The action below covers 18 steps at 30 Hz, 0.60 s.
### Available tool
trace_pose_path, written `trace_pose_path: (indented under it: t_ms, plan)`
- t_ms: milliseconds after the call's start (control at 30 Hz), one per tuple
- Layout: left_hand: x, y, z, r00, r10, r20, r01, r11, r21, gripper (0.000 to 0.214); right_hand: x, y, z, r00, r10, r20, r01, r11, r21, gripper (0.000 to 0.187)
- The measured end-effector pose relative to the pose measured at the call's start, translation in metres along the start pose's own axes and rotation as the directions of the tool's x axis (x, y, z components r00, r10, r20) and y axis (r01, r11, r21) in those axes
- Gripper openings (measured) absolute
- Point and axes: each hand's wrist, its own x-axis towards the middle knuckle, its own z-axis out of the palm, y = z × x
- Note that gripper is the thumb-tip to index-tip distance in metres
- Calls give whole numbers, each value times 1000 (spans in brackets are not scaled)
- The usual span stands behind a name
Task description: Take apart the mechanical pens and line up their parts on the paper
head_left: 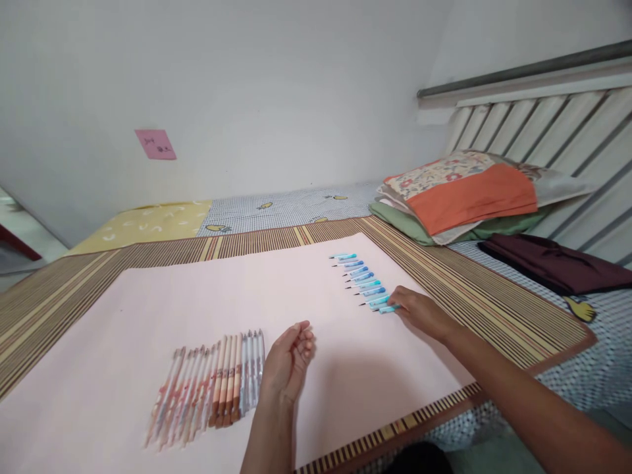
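Note:
My right hand pinches the near end of a light-blue pen, the nearest in a slanting column of several pens. These blue and white pens have thin dark tips pointing left and lie side by side on a pale pink sheet. My left hand hovers above the sheet, palm turned inward with curled fingers, and nothing shows in it. Just left of it lies a row of several slim pens: clear, greyish ones, peach and brown ones, and pink-patterned ones.
Under the sheet is a striped woven mat on a bed. Folded orange and floral bedding sits at the right, beside a dark maroon cloth. A white slatted headboard stands behind. A pink note hangs on the wall.

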Motion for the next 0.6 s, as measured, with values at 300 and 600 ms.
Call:
trace_pose_path:
  t_ms: [300, 600]
  plan:
    - [-4, 9, 1, 1000, 19, -17, -18, 1000, 10, 23, -1, -10, 6, 999, -41, -2, 40, 998, -56, 28]
    - [-4, 15, -1, 999, 39, -24, -39, 999, 15, 22, -7, 0, 16, 974, 4, -226, 28, 990, 138, 16]
